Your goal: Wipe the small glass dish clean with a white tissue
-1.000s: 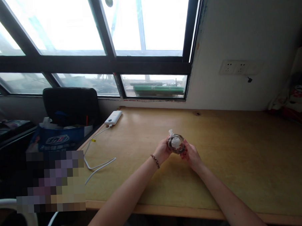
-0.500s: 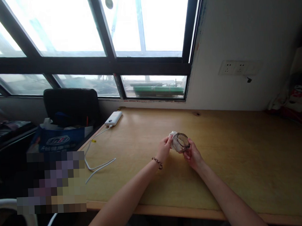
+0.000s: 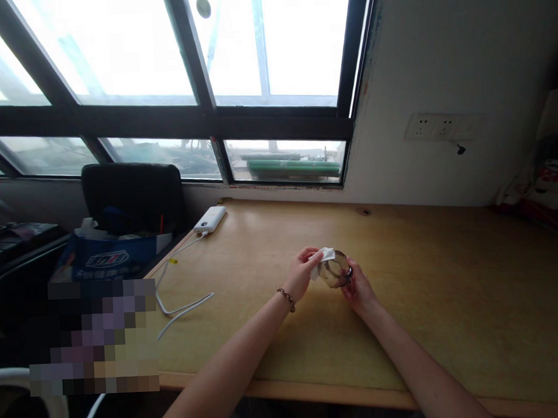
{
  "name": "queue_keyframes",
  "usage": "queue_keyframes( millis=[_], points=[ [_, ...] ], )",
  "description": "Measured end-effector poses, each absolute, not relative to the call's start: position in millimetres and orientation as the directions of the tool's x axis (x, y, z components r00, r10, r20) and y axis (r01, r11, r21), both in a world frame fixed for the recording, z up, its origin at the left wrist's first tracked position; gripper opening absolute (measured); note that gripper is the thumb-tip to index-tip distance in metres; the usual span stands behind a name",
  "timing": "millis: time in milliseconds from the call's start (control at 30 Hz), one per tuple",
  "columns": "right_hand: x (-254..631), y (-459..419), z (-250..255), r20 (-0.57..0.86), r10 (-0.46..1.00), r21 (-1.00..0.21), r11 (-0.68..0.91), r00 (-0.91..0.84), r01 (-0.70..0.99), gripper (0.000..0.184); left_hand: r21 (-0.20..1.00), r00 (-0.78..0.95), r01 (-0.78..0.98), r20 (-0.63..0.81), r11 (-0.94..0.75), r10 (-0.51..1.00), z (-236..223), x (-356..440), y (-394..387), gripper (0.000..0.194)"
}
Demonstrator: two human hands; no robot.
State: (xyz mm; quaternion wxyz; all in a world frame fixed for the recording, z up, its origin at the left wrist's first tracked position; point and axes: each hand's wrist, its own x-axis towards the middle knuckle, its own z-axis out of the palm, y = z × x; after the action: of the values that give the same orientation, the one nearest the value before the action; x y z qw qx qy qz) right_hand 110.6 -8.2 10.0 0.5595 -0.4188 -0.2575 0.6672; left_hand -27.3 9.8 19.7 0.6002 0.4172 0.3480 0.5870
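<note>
A dark-tinted, see-through glass cup (image 3: 333,274) is held tilted above the wooden desk, its rim turned toward the upper right. My right hand (image 3: 357,287) grips it from the right side, fingers closed around the wall and partly showing through the glass. At the cup's left edge, my left hand (image 3: 302,271) pinches a white tissue (image 3: 324,255) between thumb and fingers. The tissue touches the upper left of the cup near its rim. A beaded bracelet (image 3: 287,300) circles my left wrist.
A white power bank (image 3: 210,219) with a white cable (image 3: 186,307) lies on the left of the wooden desk (image 3: 449,300). Beyond the left edge are a black chair (image 3: 132,184) and a blue bag (image 3: 114,256). A wall socket (image 3: 435,126) sits above the desk at right.
My left hand has shifted slightly left and up, bringing the tissue from behind the cup's left side to its upper rim. The cup has turned a little in my right hand.
</note>
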Motion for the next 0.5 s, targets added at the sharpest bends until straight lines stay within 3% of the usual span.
queue_keyframes(
  millis=[267, 500],
  points=[
    [117.1, -3.8, 10.0, -0.3, 0.95, -0.803, -0.302, -0.09, -0.514, 0.035, 0.906, 0.13, -0.424, 0.052, 0.008, 0.99, 20.0, -25.5, 7.9, 0.034],
    [113.0, -10.5, 11.3, -0.234, 0.963, -0.845, -0.27, -0.135, -0.462, 0.028, 0.901, 0.175, -0.417, -0.046, 0.116, 0.984, 26.5, -34.2, 10.1, 0.03]
  ],
)
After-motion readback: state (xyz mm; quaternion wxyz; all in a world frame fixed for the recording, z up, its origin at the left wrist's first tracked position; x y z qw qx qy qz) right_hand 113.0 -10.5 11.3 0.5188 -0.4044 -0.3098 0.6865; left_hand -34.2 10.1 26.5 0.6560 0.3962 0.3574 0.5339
